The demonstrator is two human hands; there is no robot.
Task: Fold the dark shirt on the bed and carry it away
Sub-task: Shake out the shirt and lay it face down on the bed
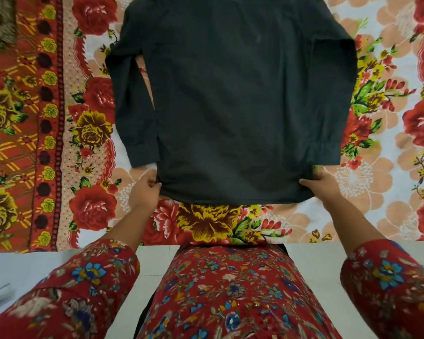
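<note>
The dark shirt [230, 99] lies spread flat, back side up, on the flowered bedsheet [389, 192], with its hem toward me. Both long sleeves are laid down along its sides, cuffs near the hem. My left hand [145, 189] pinches the hem's left corner. My right hand [321, 187] pinches the hem's right corner. The collar end runs out of the top of the view.
The bed's near edge [206, 242] crosses the view just below the shirt. Pale floor tiles [154, 263] lie beneath it. A red bordered strip of the sheet [47, 118] runs down the left. My red flowered dress [230, 289] fills the bottom.
</note>
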